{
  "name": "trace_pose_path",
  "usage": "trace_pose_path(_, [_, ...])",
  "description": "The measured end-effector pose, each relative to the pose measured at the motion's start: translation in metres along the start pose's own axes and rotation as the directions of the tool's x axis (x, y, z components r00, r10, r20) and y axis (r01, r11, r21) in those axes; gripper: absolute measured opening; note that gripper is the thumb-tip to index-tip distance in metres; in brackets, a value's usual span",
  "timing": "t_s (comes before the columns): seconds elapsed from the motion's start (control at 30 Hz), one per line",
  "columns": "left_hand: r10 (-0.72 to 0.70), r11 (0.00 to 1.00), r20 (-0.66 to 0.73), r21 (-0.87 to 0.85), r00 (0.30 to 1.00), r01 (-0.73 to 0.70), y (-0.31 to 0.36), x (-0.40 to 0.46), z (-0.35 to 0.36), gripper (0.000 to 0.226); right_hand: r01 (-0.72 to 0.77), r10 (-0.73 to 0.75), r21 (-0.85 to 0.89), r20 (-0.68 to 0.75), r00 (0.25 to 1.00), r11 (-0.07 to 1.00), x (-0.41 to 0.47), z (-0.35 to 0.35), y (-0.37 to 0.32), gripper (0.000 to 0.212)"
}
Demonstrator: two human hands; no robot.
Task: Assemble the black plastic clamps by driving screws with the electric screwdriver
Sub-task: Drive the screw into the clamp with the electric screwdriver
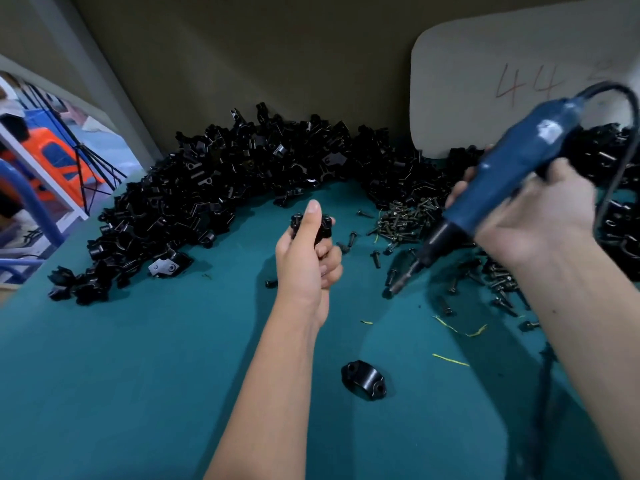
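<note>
My left hand (308,258) grips a black plastic clamp (323,226) above the middle of the green table (138,358), thumb laid over its top. My right hand (533,216) holds the blue electric screwdriver (502,174) tilted, its bit (403,280) pointing down-left over loose screws, apart from the clamp. A single black clamp half (363,380) lies on the table near me. A heap of dark screws (403,220) sits between the two hands.
A large pile of black clamp parts (221,188) curves along the back of the table, and more lie at the right edge (616,188). A white board (519,81) leans on the wall. The screwdriver's cable (547,375) runs down at right. Yellow scraps (450,359) litter the surface.
</note>
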State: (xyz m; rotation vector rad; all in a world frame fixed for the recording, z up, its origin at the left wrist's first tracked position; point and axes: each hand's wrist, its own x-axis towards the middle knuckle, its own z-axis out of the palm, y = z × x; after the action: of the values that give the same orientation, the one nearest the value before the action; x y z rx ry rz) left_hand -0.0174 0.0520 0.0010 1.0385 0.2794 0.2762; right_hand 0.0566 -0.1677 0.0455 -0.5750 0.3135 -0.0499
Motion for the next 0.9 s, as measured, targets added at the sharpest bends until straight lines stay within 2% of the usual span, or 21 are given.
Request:
trace_pose_path(0.03, [-0.006,1.0,-0.015,-0.001,1.0,0.006,0.001,0.0,0.0,0.036,-0.099,0.103,-0.06,0.058,0.993,0.993,-0.008,0.011,0.01,0.053])
trace_pose_path(0.07, [-0.007,1.0,-0.028,-0.001,1.0,0.007,0.002,0.001,-0.001,0.036,-0.145,0.148,-0.121,0.022,0.989,0.982,-0.008,0.013,0.012,0.049])
trace_pose_path(0.13, [-0.009,1.0,-0.05,-0.004,0.999,0.008,0.003,0.002,-0.003,0.036,-0.169,0.174,-0.057,0.098,0.98,0.984,-0.01,0.011,0.024,0.046])
trace_pose_path(0.3, [-0.03,0.999,-0.067,0.009,0.997,0.031,0.001,0.003,-0.004,0.035,-0.228,0.237,-0.093,0.097,0.967,0.969,-0.008,0.007,0.036,0.044])
trace_pose_path(0.47, [-0.033,0.999,-0.009,0.028,0.999,0.034,-0.001,0.002,-0.002,0.035,-0.267,0.266,-0.007,0.107,0.958,0.964,-0.009,0.007,0.032,0.048])
trace_pose_path(0.63, [-0.13,0.986,0.126,0.118,0.984,0.115,0.003,0.002,-0.006,0.04,-0.136,0.14,-0.042,0.111,0.984,0.99,-0.014,0.015,0.029,0.066])
trace_pose_path(0.73, [-0.219,0.945,0.154,0.278,0.963,0.171,0.01,0.004,-0.014,0.048,-0.02,0.022,-0.021,0.072,0.997,1.0,-0.017,0.02,0.022,0.041])
trace_pose_path(0.8, [-0.271,0.904,0.167,0.383,0.948,0.191,0.014,0.006,-0.018,0.053,0.042,-0.042,0.007,0.033,0.999,0.999,-0.016,0.021,0.016,0.036])
trace_pose_path(0.9, [-0.349,0.83,0.205,0.521,0.914,0.201,0.015,0.007,-0.02,0.043,0.088,-0.088,0.004,0.034,0.996,0.996,-0.016,0.02,0.013,0.034])
